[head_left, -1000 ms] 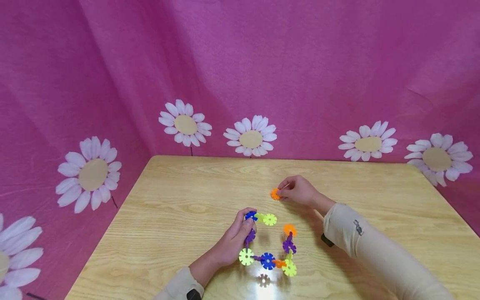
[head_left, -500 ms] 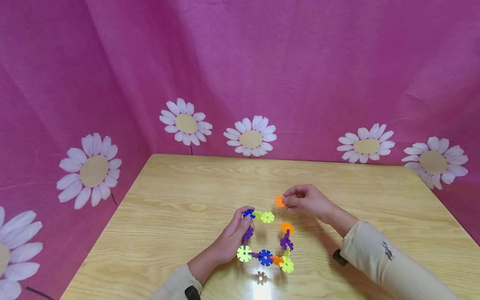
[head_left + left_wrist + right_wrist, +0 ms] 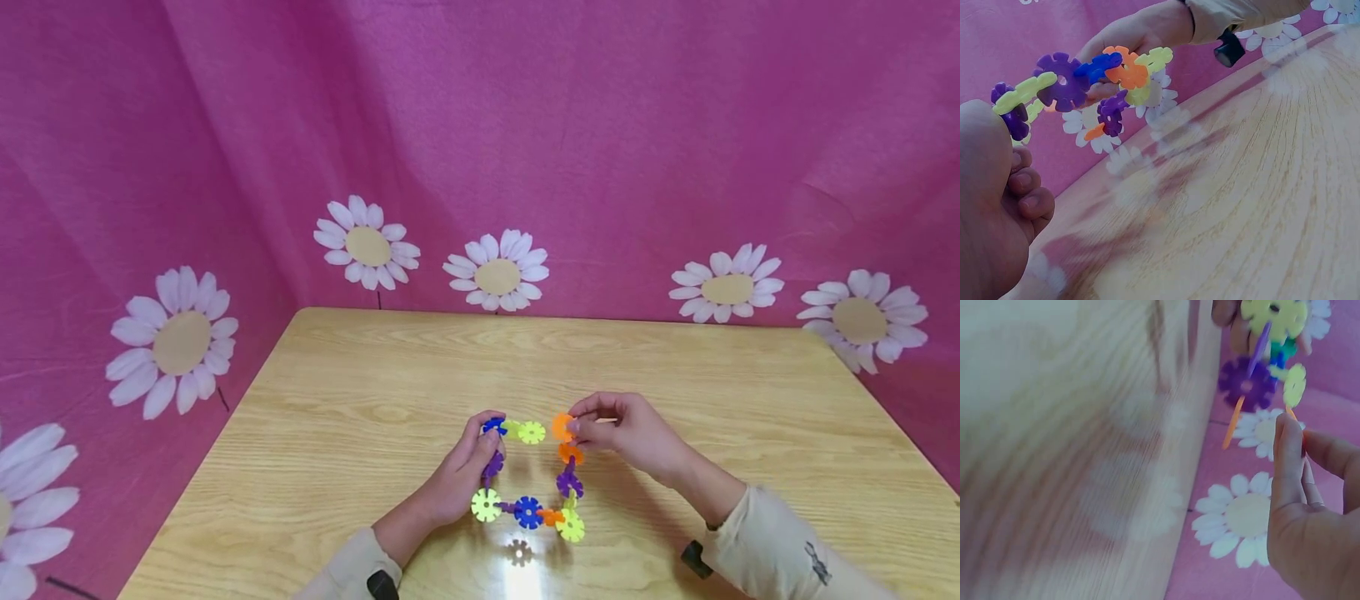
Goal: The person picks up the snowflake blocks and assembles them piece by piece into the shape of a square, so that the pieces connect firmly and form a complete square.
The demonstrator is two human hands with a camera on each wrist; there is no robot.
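My left hand (image 3: 453, 483) grips a chain of interlocking notched plastic discs near its blue corner disc. Raised over the table, the chain bends into a nearly square loop with a gap at the far right. A yellow-green disc (image 3: 532, 432) ends one side of the gap, an orange disc (image 3: 571, 453) the other. Between thumb and fingers my right hand (image 3: 637, 429) pinches a loose orange disc (image 3: 562, 427) at this gap. In the right wrist view only a thin edge of that orange disc (image 3: 1292, 414) shows. Whether it touches the chain, I cannot tell.
Below the hands lies a wood-grain table (image 3: 360, 367), with a bright glare and a notched dark reflection or shadow near the front. A pink curtain (image 3: 600, 150) with printed daisies stands behind and at the sides. Each wrist carries a small black device (image 3: 697, 559).
My right hand has come nearer and slightly right with the orange disc, from beyond the chain to its gap. My left hand and the chain have hardly moved.
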